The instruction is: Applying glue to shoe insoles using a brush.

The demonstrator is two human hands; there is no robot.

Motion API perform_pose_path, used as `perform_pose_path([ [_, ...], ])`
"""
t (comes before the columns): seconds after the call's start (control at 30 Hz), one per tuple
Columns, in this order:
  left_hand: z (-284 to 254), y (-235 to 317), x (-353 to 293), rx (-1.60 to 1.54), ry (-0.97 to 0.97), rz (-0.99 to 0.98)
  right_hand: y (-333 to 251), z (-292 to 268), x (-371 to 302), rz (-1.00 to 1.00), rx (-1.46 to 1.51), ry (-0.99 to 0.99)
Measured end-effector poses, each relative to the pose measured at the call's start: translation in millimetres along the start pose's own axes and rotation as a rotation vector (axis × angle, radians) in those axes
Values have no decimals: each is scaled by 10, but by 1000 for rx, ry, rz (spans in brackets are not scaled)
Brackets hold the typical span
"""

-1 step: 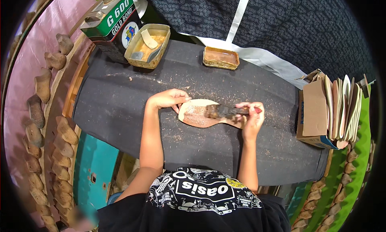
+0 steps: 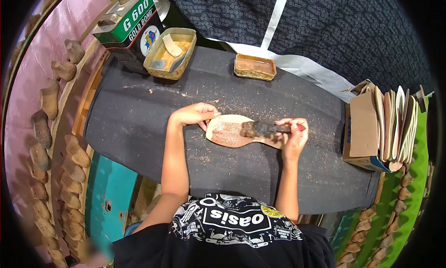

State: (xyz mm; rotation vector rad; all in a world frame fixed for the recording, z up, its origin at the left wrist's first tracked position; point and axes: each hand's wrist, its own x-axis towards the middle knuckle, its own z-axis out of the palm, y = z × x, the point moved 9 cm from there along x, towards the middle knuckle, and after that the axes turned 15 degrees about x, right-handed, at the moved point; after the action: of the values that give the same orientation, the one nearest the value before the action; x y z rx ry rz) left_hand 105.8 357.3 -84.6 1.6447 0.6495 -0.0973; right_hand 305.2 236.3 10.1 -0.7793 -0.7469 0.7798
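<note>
A tan shoe sole [image 2: 225, 134] lies on the dark-covered table, its wide end to the left and its narrower end running right. My left hand [image 2: 200, 115] pinches the wide end at its upper left edge. My right hand [image 2: 294, 140] grips a brush [image 2: 262, 129] near its red-tipped end, with the fingers closed. Dark, caked residue covers the brush, and its broad brown head lies across the middle of the sole. A wet-looking, speckled brown patch shows on the wide end. The brush and right hand partly hide the narrow end.
An amber-coloured shallow tray [image 2: 255, 67] stands at the far middle. A tub with scraps [image 2: 169, 73] and a green-and-black metal can [image 2: 132, 40] are far left. A carton of soles [image 2: 364, 129] stands right. Wooden shoe lasts [image 2: 76, 150] line the left shelves; shavings litter the cloth.
The brush and my right hand have shifted slightly right along the sole. My left hand and the sole stay where they were.
</note>
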Motion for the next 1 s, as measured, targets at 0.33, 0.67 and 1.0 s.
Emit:
perform_pose_path([
  [0.33,2,20,13,-14,-11,1,-59,-107,-44,-107,135,147],
  [0.67,-9,46,12,-11,25,8,161,55,-20,0,44,20],
  [1.0,-15,56,-2,0,29,-13,-207,-301,84,-118,-131,65],
])
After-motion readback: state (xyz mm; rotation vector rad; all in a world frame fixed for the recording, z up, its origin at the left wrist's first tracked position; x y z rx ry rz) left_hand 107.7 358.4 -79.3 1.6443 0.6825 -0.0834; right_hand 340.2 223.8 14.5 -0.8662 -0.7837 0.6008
